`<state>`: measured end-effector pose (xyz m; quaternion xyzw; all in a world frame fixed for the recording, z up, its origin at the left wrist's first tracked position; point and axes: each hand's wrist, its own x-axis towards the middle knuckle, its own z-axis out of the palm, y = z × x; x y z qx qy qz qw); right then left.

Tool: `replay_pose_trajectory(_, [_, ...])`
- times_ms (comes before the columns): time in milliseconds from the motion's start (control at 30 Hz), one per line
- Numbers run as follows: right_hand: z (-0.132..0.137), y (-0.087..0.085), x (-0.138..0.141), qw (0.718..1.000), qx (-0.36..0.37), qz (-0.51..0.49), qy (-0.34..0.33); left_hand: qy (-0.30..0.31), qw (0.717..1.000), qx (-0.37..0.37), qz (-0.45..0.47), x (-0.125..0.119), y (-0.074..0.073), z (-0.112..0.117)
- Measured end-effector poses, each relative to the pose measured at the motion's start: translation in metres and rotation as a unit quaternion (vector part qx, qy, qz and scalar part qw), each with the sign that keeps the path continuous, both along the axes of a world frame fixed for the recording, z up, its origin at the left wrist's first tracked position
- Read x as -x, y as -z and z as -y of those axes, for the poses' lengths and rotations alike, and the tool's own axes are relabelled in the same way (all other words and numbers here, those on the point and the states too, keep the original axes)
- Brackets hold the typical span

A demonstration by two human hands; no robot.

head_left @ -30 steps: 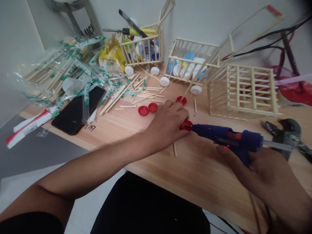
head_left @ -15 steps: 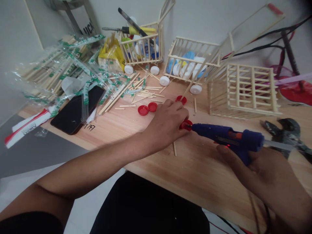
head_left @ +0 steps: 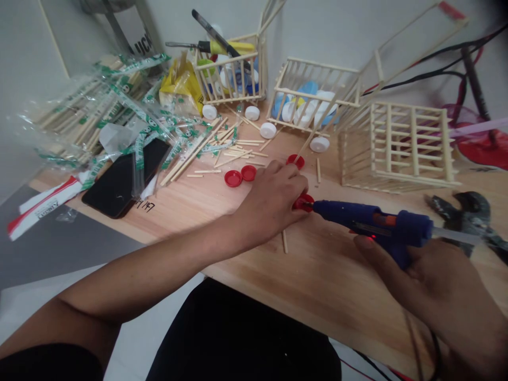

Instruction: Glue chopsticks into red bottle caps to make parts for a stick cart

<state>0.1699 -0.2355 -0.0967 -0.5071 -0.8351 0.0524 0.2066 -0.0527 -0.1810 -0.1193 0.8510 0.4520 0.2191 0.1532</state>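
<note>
Four red caps, one glue gun, three stick baskets.

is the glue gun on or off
On, it seems: a red light glows on the blue glue gun in the right hand.

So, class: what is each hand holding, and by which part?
Right hand: a blue glue gun, by its handle. Left hand: apparently a red cap, by its edge; exact contact is hidden.
</note>
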Motion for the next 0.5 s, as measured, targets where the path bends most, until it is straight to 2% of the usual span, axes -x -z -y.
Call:
replay_pose_trajectory(167, [-0.001, -0.0013, 0.0029, 1.0, -0.018, 0.013, -0.001, 0.0, 1.0, 0.002, -0.003, -0.0002, -0.0002, 0.0])
replay_pose_trajectory(500, [-0.0007, -0.0017, 0.003, 1.0, -0.005, 0.005, 0.0, 0.001, 1.0, 0.0, -0.004, -0.0003, 0.0004, -0.0006])
